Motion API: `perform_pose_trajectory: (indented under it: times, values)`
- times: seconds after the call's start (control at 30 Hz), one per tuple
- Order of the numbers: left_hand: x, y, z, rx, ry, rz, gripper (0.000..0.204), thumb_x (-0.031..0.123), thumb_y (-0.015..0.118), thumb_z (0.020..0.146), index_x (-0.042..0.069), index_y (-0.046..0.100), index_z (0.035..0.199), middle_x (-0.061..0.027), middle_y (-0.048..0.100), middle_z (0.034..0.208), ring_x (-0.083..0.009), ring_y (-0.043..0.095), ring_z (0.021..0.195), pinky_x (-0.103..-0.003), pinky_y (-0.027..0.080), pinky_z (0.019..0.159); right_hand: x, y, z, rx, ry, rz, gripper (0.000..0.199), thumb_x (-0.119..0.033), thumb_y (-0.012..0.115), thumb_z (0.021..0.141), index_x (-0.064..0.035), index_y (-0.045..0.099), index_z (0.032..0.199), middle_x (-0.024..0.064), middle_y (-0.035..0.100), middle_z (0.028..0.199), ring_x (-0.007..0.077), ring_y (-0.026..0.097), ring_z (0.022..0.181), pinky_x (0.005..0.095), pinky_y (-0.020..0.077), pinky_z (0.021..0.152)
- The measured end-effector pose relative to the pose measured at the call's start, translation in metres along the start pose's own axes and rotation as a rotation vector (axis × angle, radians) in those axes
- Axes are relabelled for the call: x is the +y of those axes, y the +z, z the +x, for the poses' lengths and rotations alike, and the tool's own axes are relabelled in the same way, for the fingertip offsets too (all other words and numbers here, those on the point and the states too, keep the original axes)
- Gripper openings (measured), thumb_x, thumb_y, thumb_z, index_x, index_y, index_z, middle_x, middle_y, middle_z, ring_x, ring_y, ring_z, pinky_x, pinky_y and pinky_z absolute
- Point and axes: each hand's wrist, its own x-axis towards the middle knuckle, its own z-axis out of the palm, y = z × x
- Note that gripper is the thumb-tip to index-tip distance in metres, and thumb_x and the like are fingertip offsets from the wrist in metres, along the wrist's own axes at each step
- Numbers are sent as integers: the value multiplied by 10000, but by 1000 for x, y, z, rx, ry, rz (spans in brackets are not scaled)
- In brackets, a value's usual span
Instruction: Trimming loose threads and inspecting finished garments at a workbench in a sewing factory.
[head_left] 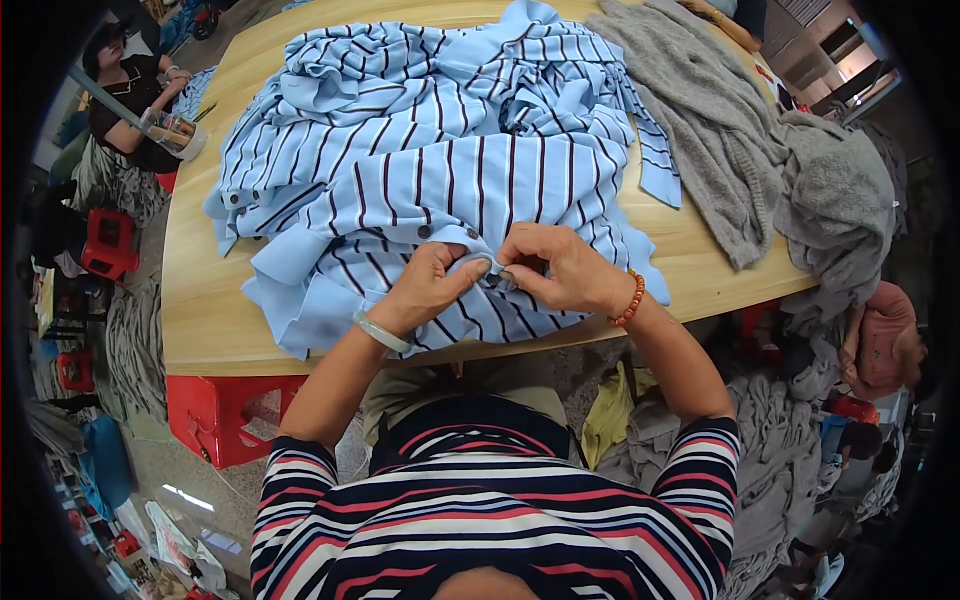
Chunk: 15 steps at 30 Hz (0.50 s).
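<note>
A light blue shirt with dark and white stripes (440, 160) lies rumpled on a wooden table (200, 300). My left hand (428, 288), with a pale bangle on the wrist, pinches the shirt's front edge near the table's front. My right hand (565, 268), with an orange bead bracelet, pinches the same edge from the other side. The fingertips of both hands meet at a small dark button (497, 272) on the placket. Two more dark buttons show on the shirt to the left.
A grey knitted garment (730, 150) is heaped at the table's right end and hangs over its edge. A red stool (215, 415) stands under the table at the left. A person sits at the far left (130, 90). More grey clothes lie on the floor at right.
</note>
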Motion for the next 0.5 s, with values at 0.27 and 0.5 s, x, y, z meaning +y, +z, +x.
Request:
perform_pose_trajectory:
  times: [0.27,0.5]
  values:
    - [15,-22,-42,-63,-166,-97,135,101,674,858,9,616,938,41,601,837,-24,520,758,-184,426,688,-4,-3,-3,71,52,-134,61,-19,630,793,-5,591,838,101,575,772,217,585,643,305,466,592]
    - [28,-17,-60,132,-131,50,127,73,675,827,3,622,917,23,626,839,-41,547,780,-200,446,701,-58,34,8,221,-144,-213,240,-13,647,791,-56,613,1025,106,579,953,250,620,708,328,512,647]
